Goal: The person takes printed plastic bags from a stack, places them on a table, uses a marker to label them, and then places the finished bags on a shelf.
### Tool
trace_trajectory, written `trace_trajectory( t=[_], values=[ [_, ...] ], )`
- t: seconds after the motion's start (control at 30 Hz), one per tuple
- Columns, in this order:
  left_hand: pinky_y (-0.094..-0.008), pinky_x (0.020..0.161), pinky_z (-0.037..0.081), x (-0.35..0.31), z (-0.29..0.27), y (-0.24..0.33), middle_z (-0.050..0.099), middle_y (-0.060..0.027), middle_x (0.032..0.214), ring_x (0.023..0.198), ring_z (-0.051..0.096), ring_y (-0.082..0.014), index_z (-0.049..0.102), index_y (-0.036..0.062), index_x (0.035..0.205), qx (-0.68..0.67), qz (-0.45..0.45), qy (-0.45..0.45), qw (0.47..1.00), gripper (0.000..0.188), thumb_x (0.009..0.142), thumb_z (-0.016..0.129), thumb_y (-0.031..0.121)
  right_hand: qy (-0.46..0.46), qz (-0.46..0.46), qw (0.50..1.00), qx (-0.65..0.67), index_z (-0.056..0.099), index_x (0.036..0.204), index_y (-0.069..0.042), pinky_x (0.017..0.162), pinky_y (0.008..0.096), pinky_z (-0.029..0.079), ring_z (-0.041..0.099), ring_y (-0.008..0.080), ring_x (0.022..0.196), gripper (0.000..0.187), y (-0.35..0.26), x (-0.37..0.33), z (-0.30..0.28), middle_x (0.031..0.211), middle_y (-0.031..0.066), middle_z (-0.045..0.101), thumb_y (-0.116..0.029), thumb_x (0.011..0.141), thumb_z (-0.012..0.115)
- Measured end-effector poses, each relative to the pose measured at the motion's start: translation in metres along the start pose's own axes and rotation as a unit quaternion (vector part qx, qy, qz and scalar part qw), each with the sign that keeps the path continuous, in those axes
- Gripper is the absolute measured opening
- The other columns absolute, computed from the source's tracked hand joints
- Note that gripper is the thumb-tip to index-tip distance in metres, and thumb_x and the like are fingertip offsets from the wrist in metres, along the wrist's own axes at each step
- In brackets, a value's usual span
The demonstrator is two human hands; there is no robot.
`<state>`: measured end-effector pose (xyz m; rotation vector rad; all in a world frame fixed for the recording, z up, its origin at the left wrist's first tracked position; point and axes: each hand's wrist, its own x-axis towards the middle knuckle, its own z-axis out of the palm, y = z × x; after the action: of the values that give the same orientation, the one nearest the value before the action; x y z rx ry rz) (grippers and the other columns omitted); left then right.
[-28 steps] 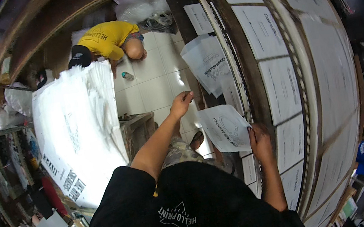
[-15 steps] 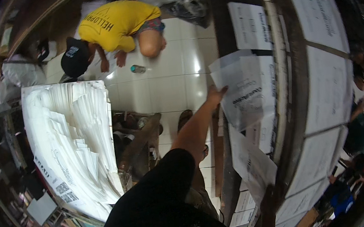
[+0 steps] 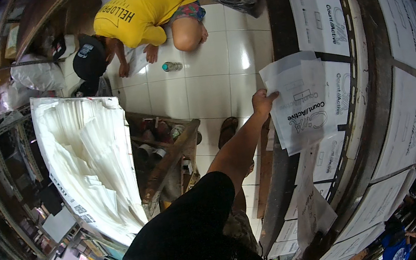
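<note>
My right grip (image 3: 315, 246) is clamped on the lower end of a curled, cloudy sheet (image 3: 315, 215). Farther off, my left grip (image 3: 266, 101) pinches the left edge of a flatter, see-through sheet (image 3: 302, 130), black-printed, overlapping white panels (image 3: 340, 90).
</note>
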<state>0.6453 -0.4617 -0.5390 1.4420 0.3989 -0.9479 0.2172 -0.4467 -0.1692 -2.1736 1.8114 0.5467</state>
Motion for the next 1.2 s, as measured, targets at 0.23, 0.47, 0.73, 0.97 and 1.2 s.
trace_trajectory(
  t=[0.23,0.47,0.73,0.97,1.2],
  values=[
    [-0.0354,0.082,0.051,-0.054,-0.035,0.061,0.068,-0.0151,0.107,0.094,0.065,-0.0217,0.057,-0.0052,0.116,0.126,0.103,0.017,0.987,0.036,0.090,0.072,0.015,-0.010,-0.012,0.999,0.045,0.042,0.145,0.009,0.121,0.0499,0.020,0.025,0.0438,0.147,0.061,0.018,0.003,0.005,0.156,0.0305,0.030,-0.036,0.104,0.050],
    [-0.0376,0.091,0.050,-0.053,-0.149,0.033,0.064,-0.0145,0.119,0.106,0.061,-0.0224,0.052,-0.0028,0.131,0.102,0.094,0.092,0.986,0.048,0.094,0.068,0.023,-0.029,0.034,0.997,0.064,0.043,0.145,0.008,0.121,0.0509,0.021,0.026,0.0445,0.146,0.062,0.009,0.009,-0.001,0.155,0.0308,0.031,-0.037,0.103,0.050],
    [-0.0363,0.086,0.050,0.006,-0.280,-0.050,0.067,-0.0092,0.111,0.098,0.063,-0.0219,0.057,-0.0003,0.125,-0.091,0.092,0.124,0.984,0.038,0.096,0.066,0.022,-0.008,0.083,0.994,0.074,0.040,0.148,0.005,0.119,0.0530,0.022,0.023,0.0436,0.148,0.063,-0.002,0.003,-0.008,0.158,0.0289,0.027,-0.037,0.103,0.050],
    [-0.0391,0.077,0.050,0.074,-0.372,-0.125,0.069,-0.0145,0.103,0.089,0.064,-0.0235,0.060,-0.0030,0.118,0.032,0.116,0.236,0.964,0.030,0.096,0.064,0.018,0.000,0.072,0.990,0.120,0.032,0.152,0.003,0.119,0.0513,0.028,0.031,0.0402,0.144,0.065,0.006,0.008,-0.010,0.156,0.0247,0.032,-0.034,0.103,0.053],
    [-0.0407,0.071,0.050,0.100,-0.404,-0.130,0.063,-0.0100,0.090,0.079,0.060,-0.0241,0.057,-0.0006,0.123,-0.067,0.039,0.349,0.934,0.032,0.097,0.062,0.018,0.050,-0.274,0.957,-0.086,0.045,0.150,-0.020,0.110,0.0703,0.031,0.034,0.0483,0.142,0.044,0.091,-0.007,-0.004,0.155,0.0302,0.033,-0.030,0.107,0.042]
  ],
)
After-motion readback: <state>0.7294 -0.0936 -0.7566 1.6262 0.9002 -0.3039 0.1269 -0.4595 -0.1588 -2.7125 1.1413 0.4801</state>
